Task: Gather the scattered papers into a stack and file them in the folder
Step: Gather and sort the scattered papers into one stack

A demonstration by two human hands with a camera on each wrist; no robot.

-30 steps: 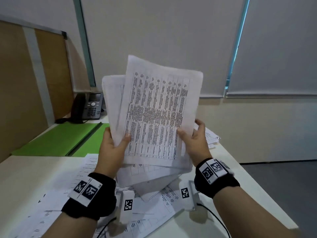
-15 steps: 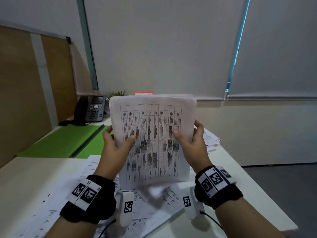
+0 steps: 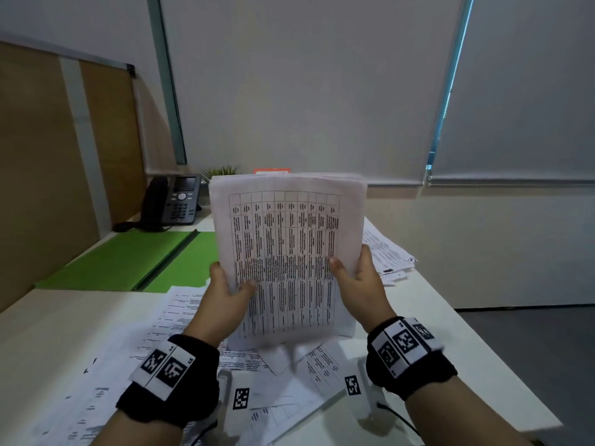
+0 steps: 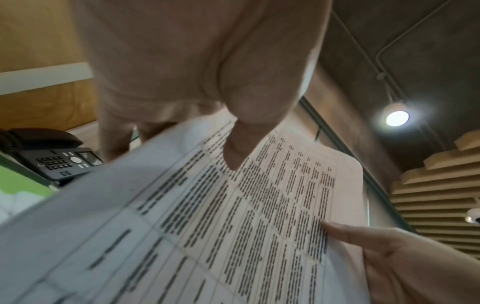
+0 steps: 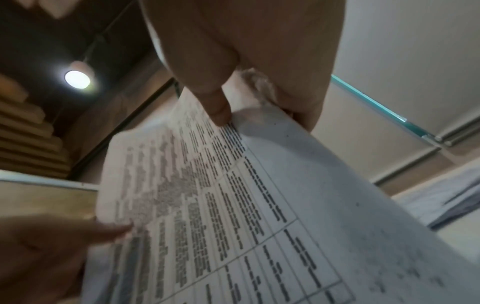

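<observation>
I hold a stack of printed papers [image 3: 286, 252] upright above the desk, a table of text facing me. My left hand [image 3: 225, 288] grips its left edge, thumb on the front sheet. My right hand [image 3: 354, 278] grips the right edge the same way. In the left wrist view the left thumb presses on the stack of papers [image 4: 233, 216]; in the right wrist view the right thumb lies on the stack of papers [image 5: 221, 195]. An open green folder [image 3: 128, 259] lies flat at the desk's far left. Loose papers [image 3: 161, 333] lie scattered on the desk under my hands.
A black desk phone [image 3: 174, 201] stands behind the folder by the wooden partition [image 3: 48, 172]. More sheets [image 3: 386, 252] lie at the right behind the stack. The desk's right edge [image 3: 483, 349] drops to the floor. A small plant [image 3: 220, 171] sits at the back.
The uneven, fanned sheets have been squared into one aligned stack and lowered toward the desk. Both hands kept their grip on its sides.
</observation>
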